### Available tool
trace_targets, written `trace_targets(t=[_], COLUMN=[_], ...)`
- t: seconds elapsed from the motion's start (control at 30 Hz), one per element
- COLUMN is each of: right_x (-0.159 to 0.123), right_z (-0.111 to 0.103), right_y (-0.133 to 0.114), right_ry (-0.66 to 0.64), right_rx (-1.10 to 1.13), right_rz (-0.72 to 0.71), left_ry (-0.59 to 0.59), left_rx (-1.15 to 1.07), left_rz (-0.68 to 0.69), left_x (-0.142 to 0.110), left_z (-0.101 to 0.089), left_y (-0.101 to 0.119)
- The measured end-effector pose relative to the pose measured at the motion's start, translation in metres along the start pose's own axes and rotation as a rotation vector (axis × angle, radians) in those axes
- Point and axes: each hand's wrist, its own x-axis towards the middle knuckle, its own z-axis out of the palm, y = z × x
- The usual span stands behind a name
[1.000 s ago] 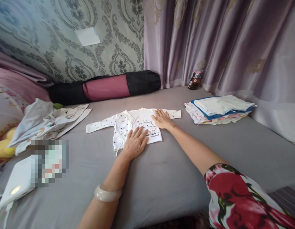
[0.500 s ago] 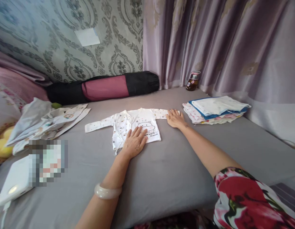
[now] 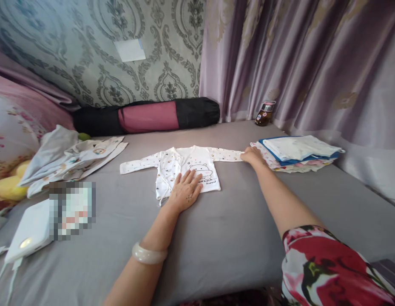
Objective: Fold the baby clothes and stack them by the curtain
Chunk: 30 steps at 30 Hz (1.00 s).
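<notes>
A small white baby shirt (image 3: pixel 167 170) with a printed animal face and dotted sleeves lies spread out on the grey sheet (image 3: pixel 235 238). My left hand (image 3: pixel 185 190) rests flat on the lower front of the shirt, fingers spread. At the cuff of the sleeve on the right, my right hand (image 3: pixel 254 156) is closed, pinching the sleeve's end. The other sleeve stretches out to the left, untouched. Just beyond my right hand sits a stack of folded clothes (image 3: pixel 299 151), white and blue on top.
Loose baby clothes (image 3: pixel 72 157) lie at the left. A white power bank (image 3: pixel 31 229) with cables sits nearer, beside a blurred-out item (image 3: pixel 76 208). Along the wall runs a black and maroon roll bag (image 3: pixel 149 115). A bottle (image 3: pixel 264 114) stands by the curtain (image 3: pixel 280 55).
My right hand has gone from lying flat on the sleeve to gripping its cuff, slightly farther right. The left hand stays on the shirt. The view has shifted a little to the left.
</notes>
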Motion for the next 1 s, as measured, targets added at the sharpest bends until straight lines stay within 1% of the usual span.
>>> trace_targets(t=[0.1, 0.17, 0.27, 0.37, 0.47, 0.53, 0.63, 0.73, 0.83, 0.9, 1.0], right_x=[0.010, 0.015, 0.017, 0.016, 0.018, 0.020, 0.021, 0.017, 0.012, 0.009, 0.007], right_z=[0.001, 0.004, 0.010, 0.011, 0.011, 0.011, 0.008, 0.000, -0.013, -0.020, -0.029], right_y=[-0.002, -0.004, -0.016, -0.038, -0.061, -0.074, -0.084, -0.085, -0.079, -0.071, -0.059], right_ry=[-0.042, -0.026, 0.063, 0.186, 0.306, 0.323, 0.304, 0.292, 0.260, 0.217, 0.135], right_rx=[0.118, 0.240, 0.403, 0.528, 0.700, 0.837, 1.029, 1.213, 1.322, 1.343, 1.356], right_rz=[0.055, 0.066, 0.066, 0.092, 0.126, 0.122, 0.112, 0.120, 0.127, 0.124, 0.133], left_ry=[-0.005, 0.000, 0.010, 0.015, 0.017, 0.020, 0.039, 0.034, 0.010, 0.002, -0.011], left_rx=[0.004, 0.000, -0.013, -0.030, -0.050, -0.063, -0.063, -0.029, -0.019, -0.066, -0.147], left_rz=[0.000, 0.002, 0.001, -0.004, -0.002, -0.003, 0.003, -0.008, -0.038, -0.021, 0.047], left_x=[0.000, 0.000, 0.000, 0.000, -0.001, -0.001, 0.005, 0.022, 0.052, 0.077, 0.113], left_z=[-0.003, -0.003, -0.003, -0.003, -0.003, -0.006, -0.013, -0.023, -0.027, -0.023, -0.010], left_y=[0.002, 0.002, 0.002, 0.002, 0.002, 0.002, 0.004, 0.003, -0.003, -0.009, -0.019])
